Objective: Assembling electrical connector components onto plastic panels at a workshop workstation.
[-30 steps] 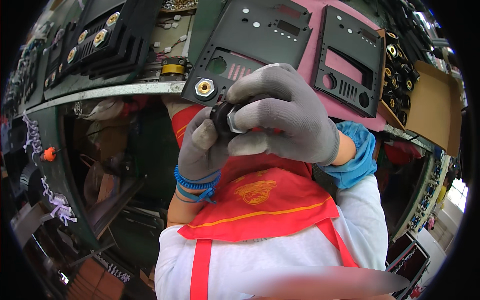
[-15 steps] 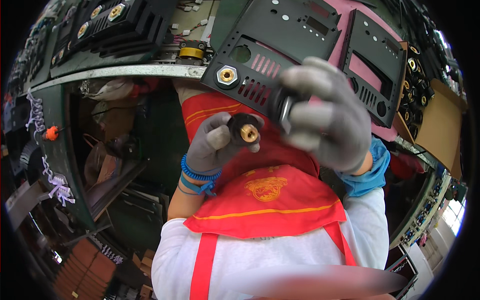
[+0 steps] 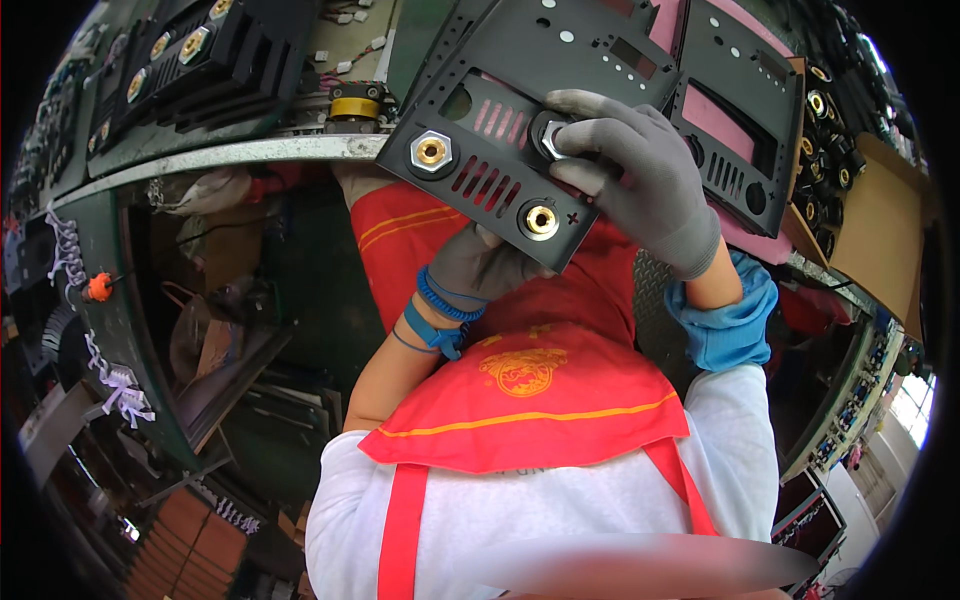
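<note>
A black sheet-metal panel (image 3: 600,85) with slots and holes overhangs the bench edge in front of me. Through its near corner hole a brass socket (image 3: 540,221) pokes up. My left hand (image 3: 480,262), in a grey glove, is under that corner, closed on the socket from below; the panel hides most of its fingers. Just above the panel, my gloved right hand (image 3: 640,175) pinches a hex nut (image 3: 551,140) with a black ring against it. Another brass socket (image 3: 431,152), with its hex nut on, is seated in the panel's left corner.
A second black panel (image 3: 735,130) lies on pink foam at the right, beside a cardboard box (image 3: 885,210) of black-and-brass sockets. Stacked black panels with fitted sockets (image 3: 195,45) stand at the left. Near the metal bench edge (image 3: 240,152) sits a yellow-wound coil (image 3: 356,107).
My left hand has moved under the panel, and its brass socket now pokes through the corner hole. The right hand has drawn back slightly with the nut and ring; the panel has shifted slightly left.
</note>
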